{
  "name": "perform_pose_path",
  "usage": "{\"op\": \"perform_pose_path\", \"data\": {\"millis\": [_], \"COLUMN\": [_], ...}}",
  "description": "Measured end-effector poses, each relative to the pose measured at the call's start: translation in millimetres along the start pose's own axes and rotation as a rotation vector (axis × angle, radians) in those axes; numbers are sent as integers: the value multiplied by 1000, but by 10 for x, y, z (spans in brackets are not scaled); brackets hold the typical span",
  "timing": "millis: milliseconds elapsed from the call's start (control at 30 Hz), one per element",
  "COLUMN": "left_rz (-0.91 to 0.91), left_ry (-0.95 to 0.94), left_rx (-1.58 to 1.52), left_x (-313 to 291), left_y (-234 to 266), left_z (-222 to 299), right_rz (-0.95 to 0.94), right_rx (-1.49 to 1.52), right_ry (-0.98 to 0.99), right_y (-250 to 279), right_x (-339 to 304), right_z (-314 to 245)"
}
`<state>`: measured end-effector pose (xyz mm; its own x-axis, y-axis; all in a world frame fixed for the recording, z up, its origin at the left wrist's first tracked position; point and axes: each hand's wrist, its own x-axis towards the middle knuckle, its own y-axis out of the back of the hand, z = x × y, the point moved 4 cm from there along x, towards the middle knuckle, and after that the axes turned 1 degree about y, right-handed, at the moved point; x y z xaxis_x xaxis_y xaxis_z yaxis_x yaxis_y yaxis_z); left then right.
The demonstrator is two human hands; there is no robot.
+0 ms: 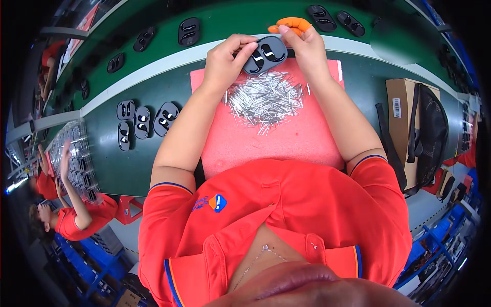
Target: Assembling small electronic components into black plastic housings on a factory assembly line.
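Seen from the head camera, you are working over a pink pad (276,148), your left hand (227,57) pinching the left edge of a dark case (252,64) between thumb and fingers. The case is sitting between your two hands, its two glossy black parts facing up. Your right hand (305,45) is hovering just to its right, fingers bent and thumb drawn toward the index finger, orange covers (295,23) sheathing fingertips; whether it is gripping anything small, you cannot tell from here. Just below both hands, a heap of silvery pins (266,100) is spreading across the pad. Left of your left hand, four similar pieces (142,123) are lying grouped on the green table (110,166). Beyond your hands, more pieces (189,31) are resting along a green belt (235,14). Well to the right of your right hand, a carton (400,110) is standing with a black bag (432,135) against it. Far to your left, a co-worker (84,217) in red is raising an arm.
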<state>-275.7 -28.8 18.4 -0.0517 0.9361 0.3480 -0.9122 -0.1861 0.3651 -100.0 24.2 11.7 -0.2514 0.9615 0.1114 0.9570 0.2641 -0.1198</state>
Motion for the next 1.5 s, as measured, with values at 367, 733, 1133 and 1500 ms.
{"op": "perform_pose_path", "data": {"millis": [367,733,1133,1500], "left_rz": [-4,-22,-22,-59], "left_ry": [-113,-107,27,-7], "left_rx": [102,108,191,930], "left_x": [37,41,316,625], "left_y": [-21,-26,128,375], "left_z": [65,74,-71,-374], "right_rz": [-52,-63,54,-454], "right_rx": [-319,-191,-176,-885], "right_ry": [152,6,-46,342], "right_y": [-85,-143,106,-175], "right_x": [-57,-90,-21,-347], "right_z": [14,56,-44,-176]}}
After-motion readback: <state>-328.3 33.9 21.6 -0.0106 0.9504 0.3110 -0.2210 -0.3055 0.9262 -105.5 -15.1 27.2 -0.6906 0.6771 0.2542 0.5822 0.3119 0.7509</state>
